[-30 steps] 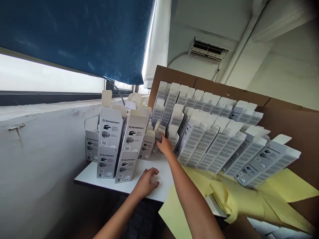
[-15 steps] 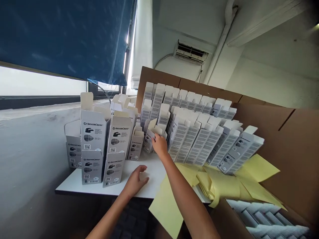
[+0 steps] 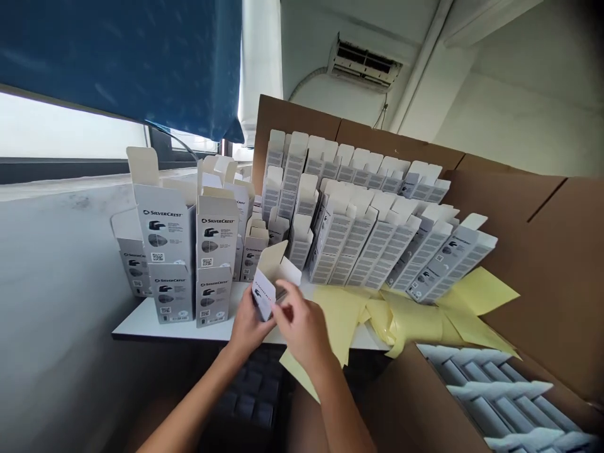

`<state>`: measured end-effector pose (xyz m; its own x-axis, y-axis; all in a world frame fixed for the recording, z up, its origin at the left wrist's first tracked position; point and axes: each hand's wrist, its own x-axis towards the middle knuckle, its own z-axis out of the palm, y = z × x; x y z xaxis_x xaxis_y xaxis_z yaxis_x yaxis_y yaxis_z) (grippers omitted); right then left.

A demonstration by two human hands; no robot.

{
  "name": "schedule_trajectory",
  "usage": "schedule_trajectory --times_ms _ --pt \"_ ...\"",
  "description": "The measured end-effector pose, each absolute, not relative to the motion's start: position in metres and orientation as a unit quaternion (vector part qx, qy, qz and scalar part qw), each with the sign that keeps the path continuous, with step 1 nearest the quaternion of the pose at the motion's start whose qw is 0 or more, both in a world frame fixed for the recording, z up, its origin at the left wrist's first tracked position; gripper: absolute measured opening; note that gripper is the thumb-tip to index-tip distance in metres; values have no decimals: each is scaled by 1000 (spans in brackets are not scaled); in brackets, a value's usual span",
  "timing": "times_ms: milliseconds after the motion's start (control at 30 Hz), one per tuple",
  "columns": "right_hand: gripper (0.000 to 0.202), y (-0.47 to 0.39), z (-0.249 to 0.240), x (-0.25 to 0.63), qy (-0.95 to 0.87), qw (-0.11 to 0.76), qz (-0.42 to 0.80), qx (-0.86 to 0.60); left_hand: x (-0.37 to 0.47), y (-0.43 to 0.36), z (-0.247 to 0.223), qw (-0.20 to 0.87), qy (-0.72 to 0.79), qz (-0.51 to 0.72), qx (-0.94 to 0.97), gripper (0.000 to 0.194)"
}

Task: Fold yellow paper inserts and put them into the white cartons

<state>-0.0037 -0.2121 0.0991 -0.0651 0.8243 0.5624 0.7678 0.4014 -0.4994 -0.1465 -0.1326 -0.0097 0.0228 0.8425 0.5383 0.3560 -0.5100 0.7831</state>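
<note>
A small grey-and-white carton with its top flaps standing up is held above the front of the table. My left hand wraps round its lower left side. At the carton's right front edge, my right hand has its thumb and bent fingers on the cardboard beside the opening. What lies inside the carton is hidden. Just behind it stand other small open cartons, and to the left are taller stacked cartons with printed fronts.
Rows of open cartons fill the table's back and right. Yellow sheets lie along the front right edge of the white table. A large cardboard box with packed white cartons stands at lower right. Brown cardboard rises behind.
My right hand has brought the small carton from among the others toward me. My left hand, empty and open before, has closed round it. The view has shifted slightly.
</note>
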Motion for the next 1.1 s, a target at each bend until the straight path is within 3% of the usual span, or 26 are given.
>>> schedule_trajectory --times_ms 67,100,167,300,433,533,633,967,1033,1100 --pt "51 -231 78 23 -631 506 51 -586 -155 -128 -13 245 471 504 681 84" --pt "47 -239 64 39 -560 534 32 -633 -159 -125 -15 260 486 483 681 84" --pt "46 -254 33 68 -477 498 20 -724 -166 -121 -20 281 504 458 677 81" --pt "67 -270 -28 92 -417 390 83 -817 -169 -119 -26 285 516 449 671 87" --pt "101 -269 -59 81 -377 534 196 -731 -168 -122 -30 228 491 481 690 106" --pt "112 -266 -64 73 -330 660 295 -607 -170 -130 -34 145 459 533 695 108" --pt "107 -270 -61 71 -290 710 328 -552 -168 -147 -37 56 408 589 695 97" --pt "94 -299 -47 72 -291 693 352 -558 -141 -175 -23 -62 319 691 646 76" --pt "100 -306 -48 72 -298 700 354 -544 -135 -190 -28 -9 288 706 647 60" --pt "103 -315 -49 73 -304 704 375 -521 -127 -209 -36 159 294 665 668 34"
